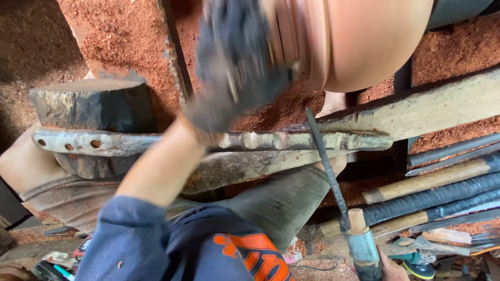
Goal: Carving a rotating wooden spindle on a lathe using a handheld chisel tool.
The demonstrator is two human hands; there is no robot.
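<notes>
The turned wood piece (359,41) looks smooth and matt; the metal tool rest (208,141) is rough, pitted; the glove (234,62) is dark cloth.

Packages, signs, screens: none in view. Labels: none on any tool or surface. Sole printed marking: an orange graphic (258,255) on the person's dark blue garment, bottom centre.
</notes>
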